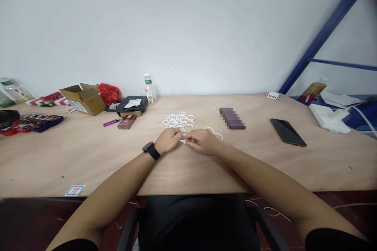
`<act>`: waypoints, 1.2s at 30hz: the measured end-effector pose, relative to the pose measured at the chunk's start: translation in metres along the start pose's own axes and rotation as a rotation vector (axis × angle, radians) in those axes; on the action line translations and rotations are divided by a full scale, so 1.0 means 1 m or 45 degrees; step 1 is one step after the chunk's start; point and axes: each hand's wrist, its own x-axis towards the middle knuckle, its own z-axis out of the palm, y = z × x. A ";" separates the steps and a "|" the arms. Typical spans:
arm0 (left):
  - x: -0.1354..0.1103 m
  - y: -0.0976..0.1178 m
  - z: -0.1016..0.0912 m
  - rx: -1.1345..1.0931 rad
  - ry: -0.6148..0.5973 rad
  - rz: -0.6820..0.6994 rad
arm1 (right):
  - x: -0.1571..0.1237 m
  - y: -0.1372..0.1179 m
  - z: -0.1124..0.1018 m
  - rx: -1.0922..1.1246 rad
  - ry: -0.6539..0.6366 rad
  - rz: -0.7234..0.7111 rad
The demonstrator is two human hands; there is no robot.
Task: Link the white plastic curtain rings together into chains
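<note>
Close together over the middle of the table [118,164], my two hands work at one small white plastic ring [183,141] with a little tab. My left hand [168,139], with a black watch on its wrist, is closed at the ring's left side; its fingertips are partly hidden. From the right, my right hand [204,141] pinches the same ring between thumb and fingers. Just beyond the left hand lies a loose pile of similar white rings [178,119]. A few more rings [218,136] rest behind and beside the right hand, partly covered by it.
To the left stand an open cardboard box [84,100], a black package [132,104], a dark red small box [127,122], a purple lighter [111,123] and a bottle [149,89]. On the right lie a blurred-out dark object [232,118], a phone [288,132] and a white charger [328,119].
</note>
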 end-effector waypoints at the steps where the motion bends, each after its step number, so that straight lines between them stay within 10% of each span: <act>1: 0.000 0.000 0.000 0.007 0.005 -0.006 | 0.000 -0.001 0.001 -0.004 -0.021 0.015; 21: 0.000 -0.001 0.002 0.213 0.002 0.060 | 0.000 -0.008 0.006 -0.065 -0.051 0.223; 36: 0.001 -0.002 0.003 0.275 -0.100 0.187 | 0.002 0.006 0.001 -0.059 -0.186 0.002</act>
